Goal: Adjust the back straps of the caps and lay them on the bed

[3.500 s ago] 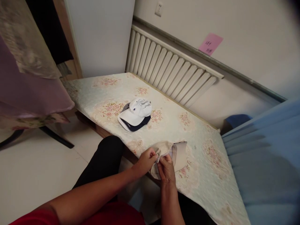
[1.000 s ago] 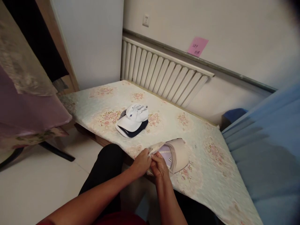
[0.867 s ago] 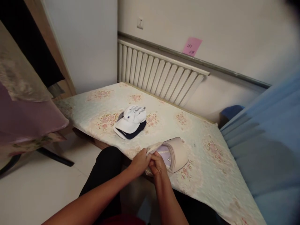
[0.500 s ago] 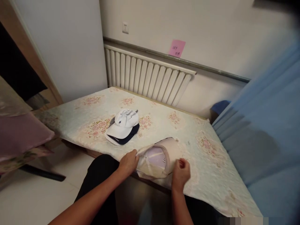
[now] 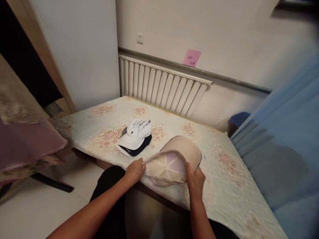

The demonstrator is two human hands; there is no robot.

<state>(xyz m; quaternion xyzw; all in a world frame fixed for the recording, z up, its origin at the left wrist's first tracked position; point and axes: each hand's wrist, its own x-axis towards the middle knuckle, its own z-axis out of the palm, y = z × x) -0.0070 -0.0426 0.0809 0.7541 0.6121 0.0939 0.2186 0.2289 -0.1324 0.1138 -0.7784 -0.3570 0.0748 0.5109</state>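
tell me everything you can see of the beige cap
The cap looks like soft fabric, with a curved brim thinly edged in dark. Its opening faces the camera, showing a cream and pale lilac lining with light seam strips meeting inside. The brim points away and to the right. The left hand grips the rim opposite the brim; the right hand holds it where brim meets crown. Whether it touches the floral sheet is unclear.

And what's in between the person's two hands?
A beige cap, its hollow inside showing: the left hand grips one side and the right hand the other. You can see it in the head view.
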